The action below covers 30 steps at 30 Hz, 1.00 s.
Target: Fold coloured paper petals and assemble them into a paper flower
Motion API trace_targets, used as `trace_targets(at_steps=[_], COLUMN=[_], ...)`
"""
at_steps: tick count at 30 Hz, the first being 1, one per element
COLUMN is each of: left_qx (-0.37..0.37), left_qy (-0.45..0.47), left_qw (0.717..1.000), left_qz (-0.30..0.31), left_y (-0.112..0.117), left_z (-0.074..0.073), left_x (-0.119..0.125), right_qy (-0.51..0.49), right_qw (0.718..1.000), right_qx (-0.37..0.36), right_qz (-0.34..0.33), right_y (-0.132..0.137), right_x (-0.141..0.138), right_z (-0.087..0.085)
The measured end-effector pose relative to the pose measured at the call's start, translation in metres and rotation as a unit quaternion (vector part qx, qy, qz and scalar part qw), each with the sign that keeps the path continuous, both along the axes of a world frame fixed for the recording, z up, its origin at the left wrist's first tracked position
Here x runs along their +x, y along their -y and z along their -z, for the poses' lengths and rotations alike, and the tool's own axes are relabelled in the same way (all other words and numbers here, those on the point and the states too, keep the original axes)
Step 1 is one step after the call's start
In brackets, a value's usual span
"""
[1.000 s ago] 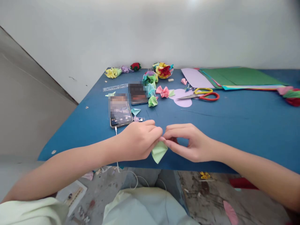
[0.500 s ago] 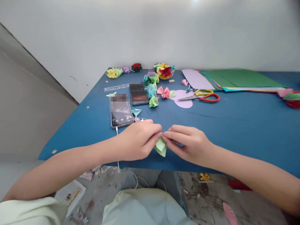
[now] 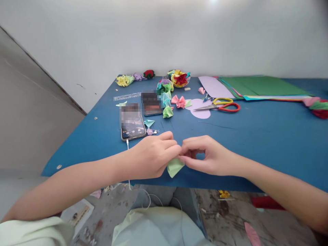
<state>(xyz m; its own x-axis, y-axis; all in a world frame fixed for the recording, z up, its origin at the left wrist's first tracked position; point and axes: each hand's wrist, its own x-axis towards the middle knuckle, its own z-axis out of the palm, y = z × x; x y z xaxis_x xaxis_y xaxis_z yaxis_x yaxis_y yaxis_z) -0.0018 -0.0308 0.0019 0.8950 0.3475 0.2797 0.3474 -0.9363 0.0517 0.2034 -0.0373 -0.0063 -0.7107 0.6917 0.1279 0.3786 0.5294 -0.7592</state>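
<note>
My left hand point(image 3: 151, 155) and my right hand point(image 3: 207, 155) meet above the near edge of the blue table point(image 3: 256, 140). Both pinch a small folded piece of light green paper point(image 3: 174, 166), which hangs down between the fingertips. The fingers of each hand are closed on its top edge. Two phones point(image 3: 131, 122) lie just beyond my left hand, one with a white cable running off the table.
Several crumpled paper flowers point(image 3: 179, 78) and small folded pieces point(image 3: 178, 100) lie at the back of the table. Scissors with yellow and red handles point(image 3: 220, 105) rest on a lilac paper circle. Stacked coloured sheets point(image 3: 258, 86) lie at the back right. A clear ruler point(image 3: 126, 96) lies back left.
My hands stayed together at the table's near edge, shifting slightly. The green paper turned between my fingers and hangs a little differently.
</note>
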Motion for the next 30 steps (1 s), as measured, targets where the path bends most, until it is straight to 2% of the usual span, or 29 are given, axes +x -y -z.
trace_targets(at_steps=[2, 6, 10, 15, 17, 21, 27, 30], left_qx=[0.002, -0.002, 0.001, -0.082, -0.127, -0.189, -0.213, -0.213], left_qy=[-0.002, -0.002, -0.006, -0.012, -0.011, -0.002, -0.014, -0.011], left_qw=[1.0, 0.999, 0.999, 0.995, 0.99, 0.979, 0.973, 0.973], left_qz=[-0.014, -0.052, -0.043, -0.056, -0.064, -0.072, -0.084, -0.087], left_y=[0.001, 0.003, 0.004, 0.005, 0.005, 0.005, 0.004, 0.004], left_z=[0.001, 0.004, 0.003, -0.003, -0.006, -0.01, -0.011, -0.01], left_x=[0.001, 0.004, 0.005, 0.004, 0.003, 0.003, 0.004, 0.004], right_qy=[-0.001, 0.022, 0.069, 0.07, 0.063, 0.026, 0.041, 0.043], right_qw=[0.999, 0.984, 0.965, 0.944, 0.941, 0.958, 0.959, 0.955], right_qx=[0.042, 0.176, 0.251, 0.323, 0.33, 0.281, 0.282, 0.294], right_qz=[-0.006, -0.015, -0.039, 0.016, 0.037, 0.041, 0.0, 0.002], right_y=[0.002, 0.006, 0.008, 0.01, 0.011, 0.011, 0.005, 0.003], right_x=[0.0, 0.002, 0.004, 0.002, 0.002, 0.002, 0.003, 0.005], right_z=[0.002, 0.009, 0.015, 0.021, 0.021, 0.017, 0.015, 0.018])
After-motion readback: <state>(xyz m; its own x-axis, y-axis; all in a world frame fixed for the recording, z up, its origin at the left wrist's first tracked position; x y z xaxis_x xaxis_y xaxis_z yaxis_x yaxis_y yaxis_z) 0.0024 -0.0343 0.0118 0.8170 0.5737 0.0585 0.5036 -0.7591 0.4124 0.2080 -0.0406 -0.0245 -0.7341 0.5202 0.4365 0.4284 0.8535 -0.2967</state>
